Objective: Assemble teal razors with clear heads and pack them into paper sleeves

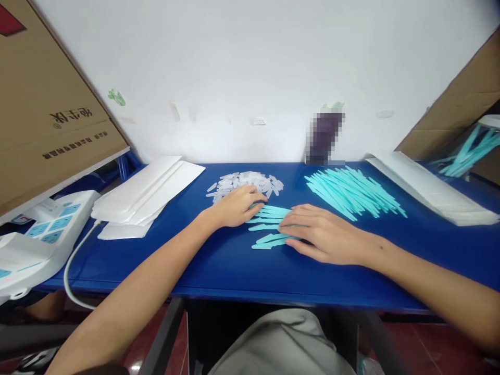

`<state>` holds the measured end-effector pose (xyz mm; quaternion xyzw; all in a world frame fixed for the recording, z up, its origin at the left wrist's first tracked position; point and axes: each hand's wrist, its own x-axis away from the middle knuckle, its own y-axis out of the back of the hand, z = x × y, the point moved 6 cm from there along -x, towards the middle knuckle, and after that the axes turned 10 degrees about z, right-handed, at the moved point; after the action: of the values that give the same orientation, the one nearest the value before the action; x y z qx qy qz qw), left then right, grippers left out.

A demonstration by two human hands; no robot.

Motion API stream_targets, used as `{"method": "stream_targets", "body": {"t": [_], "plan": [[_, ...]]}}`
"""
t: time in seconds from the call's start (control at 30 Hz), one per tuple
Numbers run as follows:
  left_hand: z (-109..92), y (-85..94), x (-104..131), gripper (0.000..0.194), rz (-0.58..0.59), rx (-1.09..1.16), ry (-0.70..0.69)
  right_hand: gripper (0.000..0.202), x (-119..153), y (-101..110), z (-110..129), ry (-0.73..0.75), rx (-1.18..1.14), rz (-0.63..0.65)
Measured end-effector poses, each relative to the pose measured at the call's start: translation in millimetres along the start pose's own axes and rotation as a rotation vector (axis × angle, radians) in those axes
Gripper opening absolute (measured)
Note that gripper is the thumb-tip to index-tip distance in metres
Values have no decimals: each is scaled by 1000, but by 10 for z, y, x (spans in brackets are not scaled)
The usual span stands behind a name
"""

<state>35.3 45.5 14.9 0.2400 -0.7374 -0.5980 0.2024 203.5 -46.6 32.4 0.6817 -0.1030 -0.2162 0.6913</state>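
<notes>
Nearest the wearer: a grey-clothed lap, below the row of turquoise strips, which serves as landmark. The row lies on the blue table, between both hands.

Right hand: palm down over the row's right ends, fingers loosely fanned, thumb apart. Presumably steadies the strips; whether any is gripped, cannot tell. Left hand: at the row's upper left end, thumb and index narrowly spaced. Likely placed there to reach single strip ends; a pinch cannot be confirmed.

Strips: slim, flat, matt turquoise, rounded at the left tips; the nearer ones show a stepped notch. Roughly parallel and slightly fanned, probably so each end is accessible. Right ends hidden.

Beyond the row, up and left: a heap of translucent pieces, short and pale, partly behind the left hand. Up and right: a loose pile of turquoise strips. Both heaps seem set within easy reach. Farthest, behind the row: white wall.
</notes>
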Motion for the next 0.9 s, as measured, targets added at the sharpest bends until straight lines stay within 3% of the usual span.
{"method": "stream_targets", "body": {"t": [0.33, 0.53, 0.73, 0.9], "plan": [[35, -13, 0, 43, 2, -6, 5, 35, 1, -49, -11, -25, -16, 34], [51, -19, 6, 42, -1, -11, 10, 34, 41, 5, -66, -39, 4, -41], [55, 40, 35, 38, -10, -89, 7, 41, 19, -56, -88, -73, -7, 39], [85, 44, 34, 38, -16, -174, 16, 37, 36, -31, -104, -82, -8, -24]]}}
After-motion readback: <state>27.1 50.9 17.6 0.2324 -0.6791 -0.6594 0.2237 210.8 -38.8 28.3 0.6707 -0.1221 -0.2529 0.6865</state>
